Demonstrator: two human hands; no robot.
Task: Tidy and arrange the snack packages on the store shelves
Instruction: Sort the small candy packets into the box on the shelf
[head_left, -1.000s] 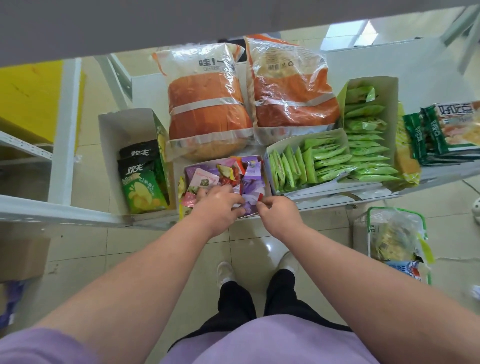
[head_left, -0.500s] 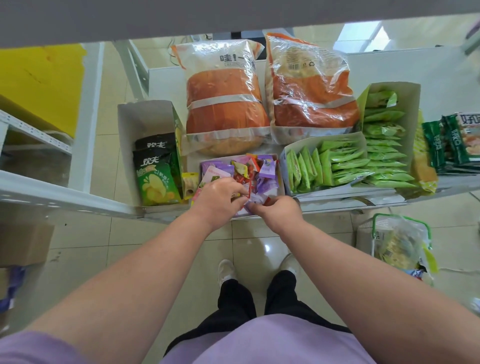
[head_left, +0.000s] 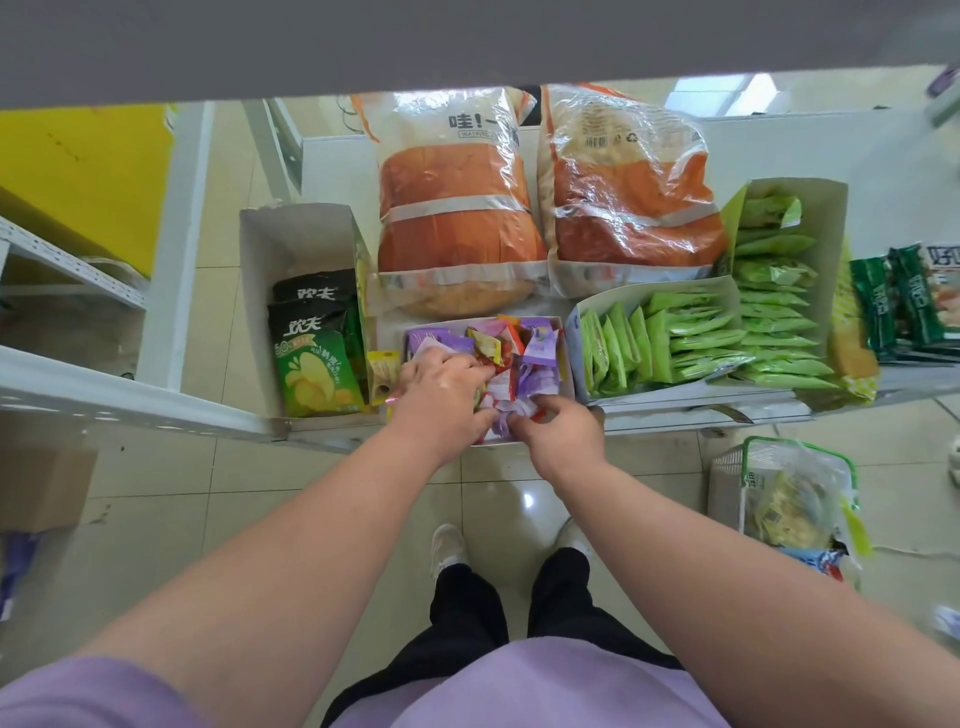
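Candy packets (head_left: 524, 353), purple, red and orange, filled the small open box (head_left: 567, 358) at the front edge of the white shelf (head_left: 332, 171), and we had both hands in it. Our left hand (head_left: 441, 389) lay knuckles up over the left part of the heap, fingers bent down among the wrappers; we could not tell whether it gripped any. Our right hand (head_left: 563, 428) was at the near right corner, its fingertips pinching a white and red packet (head_left: 511, 410). Left of the box stood a tall carton (head_left: 291, 244) holding green and black chip bags (head_left: 314, 364), with a small yellow packet (head_left: 383, 364) between the two. Behind the candy lay two big orange bags (head_left: 457, 208) side by side. To the right, two cartons held rows of green sachets (head_left: 685, 338), and dark green packs (head_left: 898, 301) sat at the far right. On the tiled floor (head_left: 156, 493) below stood a basket (head_left: 727, 483) with a plastic bag in it.
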